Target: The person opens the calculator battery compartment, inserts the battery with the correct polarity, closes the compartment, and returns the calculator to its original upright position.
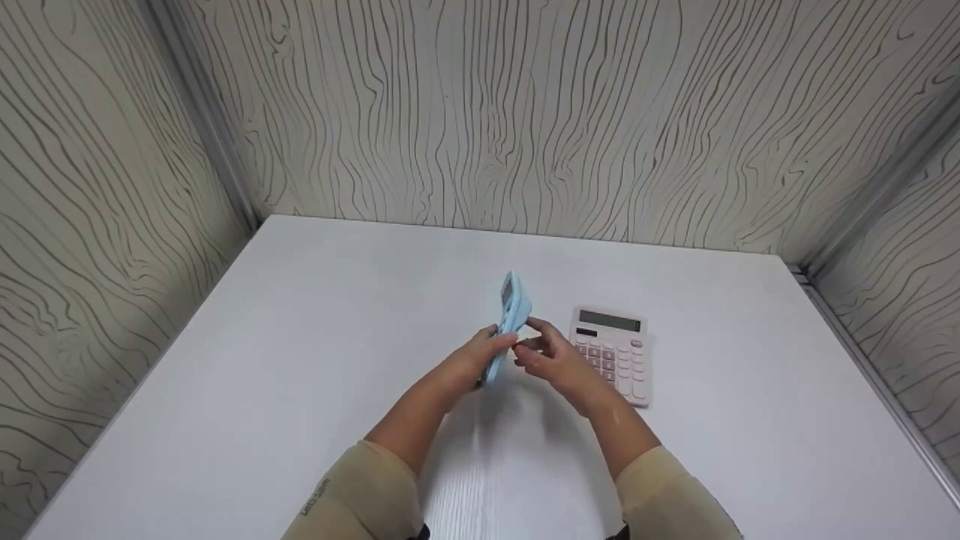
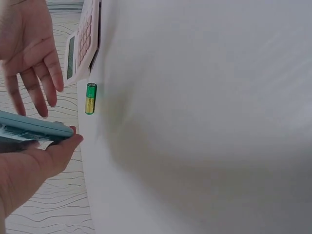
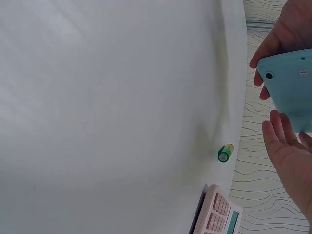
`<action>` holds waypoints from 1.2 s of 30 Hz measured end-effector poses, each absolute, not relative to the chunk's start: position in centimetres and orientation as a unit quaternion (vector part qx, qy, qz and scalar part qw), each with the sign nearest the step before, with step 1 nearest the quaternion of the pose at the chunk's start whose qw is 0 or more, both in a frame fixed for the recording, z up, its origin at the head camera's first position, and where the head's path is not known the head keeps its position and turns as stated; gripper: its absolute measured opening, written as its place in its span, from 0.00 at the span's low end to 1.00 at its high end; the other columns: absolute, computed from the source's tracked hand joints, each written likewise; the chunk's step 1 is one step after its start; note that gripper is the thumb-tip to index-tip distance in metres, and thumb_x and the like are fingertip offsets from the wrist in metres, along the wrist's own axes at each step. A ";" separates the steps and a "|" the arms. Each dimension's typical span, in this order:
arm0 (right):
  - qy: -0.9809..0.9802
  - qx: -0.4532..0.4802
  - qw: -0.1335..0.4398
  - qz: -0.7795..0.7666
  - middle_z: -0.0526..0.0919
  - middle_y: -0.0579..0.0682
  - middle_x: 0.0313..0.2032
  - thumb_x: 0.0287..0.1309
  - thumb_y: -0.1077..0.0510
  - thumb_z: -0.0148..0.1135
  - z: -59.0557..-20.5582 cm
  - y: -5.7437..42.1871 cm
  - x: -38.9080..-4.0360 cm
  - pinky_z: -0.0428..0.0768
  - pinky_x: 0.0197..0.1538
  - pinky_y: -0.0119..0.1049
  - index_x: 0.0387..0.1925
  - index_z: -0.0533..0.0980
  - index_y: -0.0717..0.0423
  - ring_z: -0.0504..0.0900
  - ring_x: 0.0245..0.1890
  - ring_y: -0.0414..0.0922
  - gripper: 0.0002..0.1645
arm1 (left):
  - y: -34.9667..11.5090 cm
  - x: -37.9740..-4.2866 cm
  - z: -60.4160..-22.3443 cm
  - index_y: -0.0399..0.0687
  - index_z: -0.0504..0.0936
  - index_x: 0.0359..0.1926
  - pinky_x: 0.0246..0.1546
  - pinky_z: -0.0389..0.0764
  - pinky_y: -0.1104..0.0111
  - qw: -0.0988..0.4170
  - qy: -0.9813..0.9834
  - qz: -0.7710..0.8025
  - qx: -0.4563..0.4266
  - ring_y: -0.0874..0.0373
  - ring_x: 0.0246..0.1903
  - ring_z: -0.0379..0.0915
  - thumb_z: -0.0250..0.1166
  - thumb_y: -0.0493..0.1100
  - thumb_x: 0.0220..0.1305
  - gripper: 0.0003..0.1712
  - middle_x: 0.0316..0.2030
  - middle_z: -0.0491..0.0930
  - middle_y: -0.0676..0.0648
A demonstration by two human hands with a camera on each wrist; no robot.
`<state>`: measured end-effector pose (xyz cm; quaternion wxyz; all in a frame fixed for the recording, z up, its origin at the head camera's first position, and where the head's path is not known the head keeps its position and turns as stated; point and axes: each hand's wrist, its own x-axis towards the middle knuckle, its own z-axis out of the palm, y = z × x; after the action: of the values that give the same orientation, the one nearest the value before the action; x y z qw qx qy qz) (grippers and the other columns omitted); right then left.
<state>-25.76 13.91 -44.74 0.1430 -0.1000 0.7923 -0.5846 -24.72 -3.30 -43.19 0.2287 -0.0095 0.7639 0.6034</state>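
Note:
A light blue calculator [image 1: 514, 304] is held up off the table, turned on edge, its keys facing left in the head view. My left hand [image 1: 471, 361] grips its lower part, with the thumb across the edge. In the right wrist view its plain blue back [image 3: 292, 87] shows a small dark round spot near one corner. My right hand [image 1: 559, 367] is beside that back, fingers extended, fingertips right at the casing; in the left wrist view the right palm [image 2: 29, 48] shows with fingers spread. A green and yellow battery [image 2: 90, 98] is on the table beyond the hands.
A pink calculator [image 1: 611, 352] lies face up on the white table [image 1: 300, 337], just right of my right hand, which overlaps its left side in the head view. Wood-patterned panels [image 1: 487, 112] wall in the table at the back and both sides.

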 end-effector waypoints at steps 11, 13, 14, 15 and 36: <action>0.813 -0.037 0.115 -0.570 0.67 0.56 0.59 0.47 0.35 0.63 -45.2 14.3 -26.1 0.63 0.60 0.54 0.70 0.45 0.36 0.69 0.58 0.53 0.54 | -3.5 -24.5 -44.2 0.53 0.47 0.71 0.58 0.60 0.48 0.292 0.659 0.692 0.052 0.42 0.64 0.53 0.44 0.79 0.50 0.55 0.66 0.54 0.38; 0.812 -0.034 0.118 -0.570 0.62 0.57 0.64 0.46 0.33 0.62 -45.2 14.3 -26.0 0.61 0.61 0.54 0.69 0.45 0.35 0.64 0.62 0.55 0.54 | -3.5 -24.5 -44.1 0.55 0.47 0.70 0.57 0.62 0.47 0.307 0.637 0.705 0.060 0.42 0.62 0.56 0.43 0.79 0.50 0.53 0.64 0.57 0.39; 0.811 -0.035 0.119 -0.572 0.58 0.57 0.66 0.46 0.33 0.62 -45.2 14.3 -26.0 0.60 0.61 0.54 0.69 0.45 0.34 0.60 0.64 0.56 0.54 | -3.5 -24.5 -44.2 0.56 0.47 0.70 0.57 0.62 0.47 0.315 0.623 0.713 0.064 0.42 0.61 0.57 0.42 0.78 0.50 0.53 0.63 0.58 0.39; 0.809 -0.036 0.120 -0.574 0.55 0.57 0.67 0.45 0.32 0.62 -45.2 14.3 -26.0 0.60 0.61 0.54 0.69 0.45 0.35 0.57 0.66 0.56 0.54 | -3.6 -24.4 -44.1 0.57 0.47 0.70 0.56 0.63 0.47 0.322 0.610 0.721 0.068 0.41 0.60 0.59 0.42 0.78 0.51 0.52 0.62 0.59 0.39; 0.814 -0.034 0.117 -0.568 0.55 0.59 0.67 0.43 0.44 0.70 -44.2 14.2 -26.2 0.61 0.60 0.56 0.68 0.51 0.45 0.58 0.64 0.62 0.54 | -4.4 -25.2 -44.2 0.58 0.48 0.70 0.55 0.67 0.53 0.282 0.607 0.743 0.027 0.48 0.56 0.66 0.28 0.80 0.53 0.51 0.58 0.66 0.43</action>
<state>-26.18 14.15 -44.20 0.1168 -0.0345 0.8140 -0.5680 -25.21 -4.40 -44.17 0.2816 0.0269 0.6070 0.7427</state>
